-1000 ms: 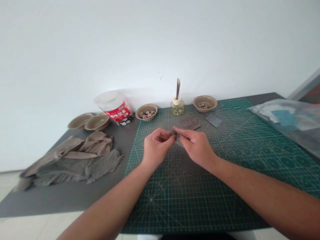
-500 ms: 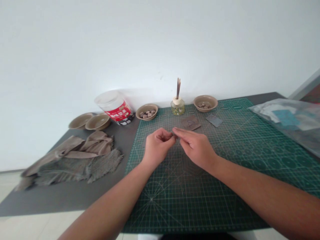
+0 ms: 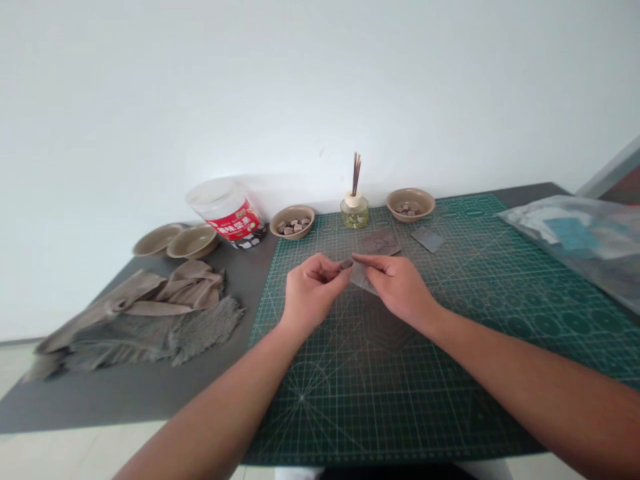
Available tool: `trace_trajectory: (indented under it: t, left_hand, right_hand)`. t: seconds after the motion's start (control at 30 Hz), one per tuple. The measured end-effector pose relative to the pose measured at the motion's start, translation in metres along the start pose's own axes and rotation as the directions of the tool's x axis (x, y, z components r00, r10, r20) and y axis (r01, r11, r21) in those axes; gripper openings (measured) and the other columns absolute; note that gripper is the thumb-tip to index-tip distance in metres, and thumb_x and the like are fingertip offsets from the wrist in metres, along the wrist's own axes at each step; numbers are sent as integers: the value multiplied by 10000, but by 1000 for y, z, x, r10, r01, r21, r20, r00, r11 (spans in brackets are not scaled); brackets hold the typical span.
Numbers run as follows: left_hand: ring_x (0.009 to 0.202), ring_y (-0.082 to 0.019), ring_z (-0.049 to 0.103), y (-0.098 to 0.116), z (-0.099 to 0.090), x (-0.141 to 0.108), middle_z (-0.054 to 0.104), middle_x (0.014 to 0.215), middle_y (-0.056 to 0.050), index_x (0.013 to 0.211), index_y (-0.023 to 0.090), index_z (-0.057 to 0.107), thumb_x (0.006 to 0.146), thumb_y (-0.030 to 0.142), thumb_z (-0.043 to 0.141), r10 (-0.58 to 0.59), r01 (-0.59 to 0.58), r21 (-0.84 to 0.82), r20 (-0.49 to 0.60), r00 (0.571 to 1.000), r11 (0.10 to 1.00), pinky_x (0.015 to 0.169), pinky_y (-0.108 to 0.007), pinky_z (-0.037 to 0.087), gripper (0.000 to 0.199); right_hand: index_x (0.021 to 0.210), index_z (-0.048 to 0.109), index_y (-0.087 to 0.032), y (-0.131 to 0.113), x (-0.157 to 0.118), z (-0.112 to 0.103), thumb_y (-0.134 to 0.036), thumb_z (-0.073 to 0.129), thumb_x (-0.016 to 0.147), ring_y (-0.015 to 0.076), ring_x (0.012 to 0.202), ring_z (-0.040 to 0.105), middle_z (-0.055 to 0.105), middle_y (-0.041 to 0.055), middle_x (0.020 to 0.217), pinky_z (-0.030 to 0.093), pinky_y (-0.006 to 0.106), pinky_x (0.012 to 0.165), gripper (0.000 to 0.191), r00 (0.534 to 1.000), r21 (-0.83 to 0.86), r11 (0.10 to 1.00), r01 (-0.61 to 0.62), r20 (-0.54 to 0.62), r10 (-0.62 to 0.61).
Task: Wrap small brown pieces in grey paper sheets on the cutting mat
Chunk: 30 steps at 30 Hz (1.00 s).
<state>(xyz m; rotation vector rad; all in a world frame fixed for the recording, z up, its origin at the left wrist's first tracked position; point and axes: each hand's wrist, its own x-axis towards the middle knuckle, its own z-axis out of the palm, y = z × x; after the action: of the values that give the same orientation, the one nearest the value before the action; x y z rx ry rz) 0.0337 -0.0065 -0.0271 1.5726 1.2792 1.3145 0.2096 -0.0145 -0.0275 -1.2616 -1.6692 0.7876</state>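
Above the green cutting mat, my left hand pinches a small dark stone between thumb and fingers. My right hand is closed on a thin grey sheet, whose edge is close to the stone. Beyond my hands a brown square piece with a dark line drawn on it lies on the mat. To its right is a small grey rectangle. Two tan bowls, one at the left and one at the right, hold several stones each.
A reed diffuser stands between the stone bowls. At the left are a clear jar with a red label, two more tan bowls and crumpled grey-brown cloths. A plastic bag lies at the right.
The grey sheet now shows between my hands, where it was hidden before. The dark stone shows more clearly at my left fingertips. My right fingers have shifted slightly to the right.
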Motion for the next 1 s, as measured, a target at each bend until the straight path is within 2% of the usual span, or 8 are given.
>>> trace_trajectory:
  t: [0.1, 0.2, 0.43, 0.6, 0.77, 0.83, 0.93, 1.0]
  left_hand:
    - [520, -73, 439, -2, -1, 2, 553, 578, 37, 639, 164, 575, 742, 299, 805, -19, 19, -1, 36, 999, 1000, 492, -203, 325, 285]
    - [526, -75, 445, -4, -1, 2, 555, 580, 36, 640, 163, 580, 739, 289, 805, -24, 24, -3, 59, 998, 1000, 494, -204, 333, 276]
    - [521, -70, 459, -2, -4, 4, 570, 593, 40, 678, 164, 596, 746, 313, 812, -8, 8, -62, 1, 1000, 998, 499, -198, 362, 271]
    - [541, -78, 488, -3, -8, 7, 569, 621, 45, 754, 171, 603, 755, 299, 807, 8, -8, -133, 4, 1000, 991, 522, -202, 397, 241]
    - [570, -89, 510, -1, -8, 7, 581, 657, 38, 772, 177, 603, 764, 292, 788, 29, -24, -139, 38, 999, 990, 539, -209, 406, 219]
    - [583, -90, 509, -2, -8, 8, 583, 672, 35, 783, 178, 605, 778, 289, 775, 40, -34, -147, 35, 999, 989, 548, -211, 402, 204]
    - [605, -93, 509, -4, -10, 9, 592, 698, 27, 805, 177, 619, 803, 301, 758, 39, -34, -128, 35, 999, 991, 565, -215, 391, 187]
    - [615, -96, 508, -6, -11, 11, 596, 707, 25, 804, 177, 623, 811, 307, 753, 23, -20, -108, 35, 999, 994, 572, -218, 384, 184]
  right_hand:
    - [1261, 716, -232, -2, -3, -3, -153, 523, 938, 211, 1137, 707, 734, 26, 1247, 548, 351, 1031, 384, 983, -73, 983, 167, -70, -172]
    - [1306, 687, -227, -5, -8, 0, -137, 507, 942, 193, 1193, 677, 701, 25, 1309, 509, 331, 1082, 416, 956, -88, 954, 287, -31, -291]
    - [1149, 768, -231, 0, -3, 6, -174, 576, 895, 245, 1046, 739, 783, 43, 1125, 580, 379, 945, 323, 996, 37, 999, 17, 87, -20]
    - [1140, 734, -207, -3, -2, 3, -220, 609, 874, 215, 747, 758, 790, 39, 951, 622, 334, 665, 294, 973, 271, 942, -200, 166, 159]
    - [1024, 728, -205, -4, -2, 0, -217, 638, 851, 218, 884, 735, 777, 48, 1000, 582, 325, 761, 195, 991, 169, 977, -129, 59, 120]
    - [1012, 724, -205, -3, -1, 0, -213, 651, 843, 222, 920, 724, 774, 46, 992, 563, 335, 805, 184, 988, 112, 986, -124, 103, 113]
    - [1098, 689, -200, 1, -2, 2, -222, 663, 845, 219, 897, 721, 766, 54, 994, 558, 349, 800, 255, 954, 102, 979, -177, 261, 145]
    - [1191, 645, -189, 3, -3, 2, -231, 709, 815, 236, 925, 708, 754, 77, 1029, 557, 379, 815, 383, 958, 45, 989, -143, 259, 127]
